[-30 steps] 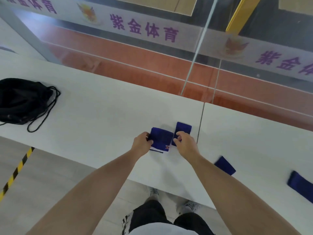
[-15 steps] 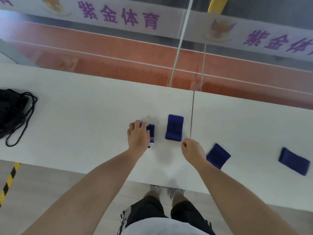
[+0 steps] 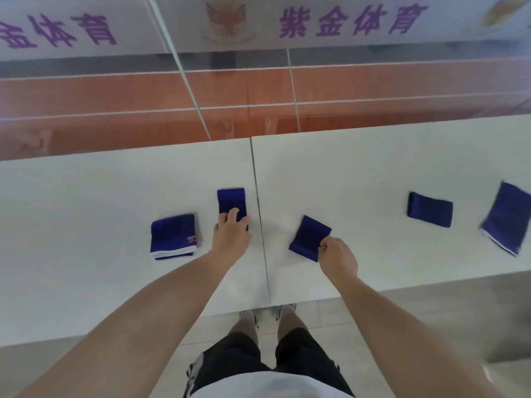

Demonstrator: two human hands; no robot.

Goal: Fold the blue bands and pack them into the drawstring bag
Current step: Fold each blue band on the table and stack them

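Furthest left on the white table [image 3: 86, 196], a folded band [image 3: 173, 236] with a white hem and an orange mark, lying flat, untouched. Just beside it, the left hand [image 3: 231, 237], fingers [image 3: 234, 215] stretched flat on the near end of a narrow band [image 3: 231, 199], gripping nothing. Past the table seam [image 3: 258, 196], a tilted band [image 3: 309, 235], its near corner pinched by the curled fingers of the right hand [image 3: 339, 257]. Well to the right, a fourth band [image 3: 429, 213] lying flat, then a blurred fifth band [image 3: 507, 221] at the edge of view.
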